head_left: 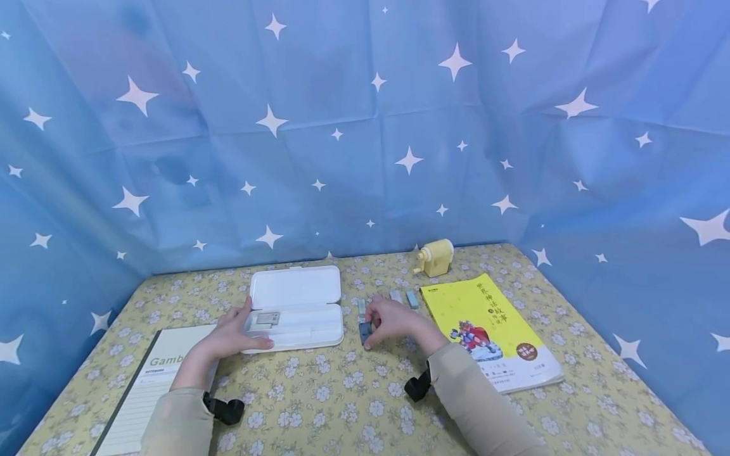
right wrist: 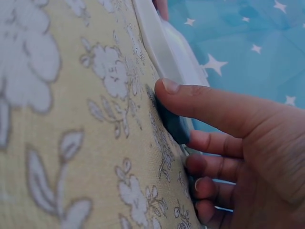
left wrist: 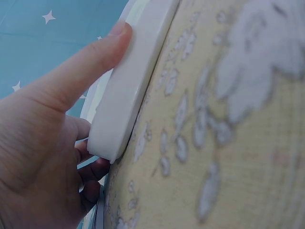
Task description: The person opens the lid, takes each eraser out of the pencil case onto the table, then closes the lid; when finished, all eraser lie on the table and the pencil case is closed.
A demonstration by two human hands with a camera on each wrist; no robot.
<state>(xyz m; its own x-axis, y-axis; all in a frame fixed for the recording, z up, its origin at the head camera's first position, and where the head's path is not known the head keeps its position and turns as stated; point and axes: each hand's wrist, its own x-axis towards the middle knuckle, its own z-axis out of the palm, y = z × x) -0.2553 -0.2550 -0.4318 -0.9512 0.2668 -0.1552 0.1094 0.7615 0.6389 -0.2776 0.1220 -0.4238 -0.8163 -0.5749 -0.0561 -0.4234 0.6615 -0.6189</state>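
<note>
head view: left hand (head_left: 228,332) grips left end of open white case (head_left: 296,286), thumb at front side, fingers curled round end. right hand (head_left: 393,318) pinches small dark blue block (head_left: 365,332) between thumb and finger, just right of case, low over worktop (head_left: 319,392); contact beneath unclear. greyish piece (head_left: 268,318) lies in case's left part. teal block (head_left: 412,299) beside yellow book (head_left: 485,329). yellow crank sharpener (head_left: 436,258) behind. notebook (head_left: 139,392) at left, partly under left forearm.
</note>
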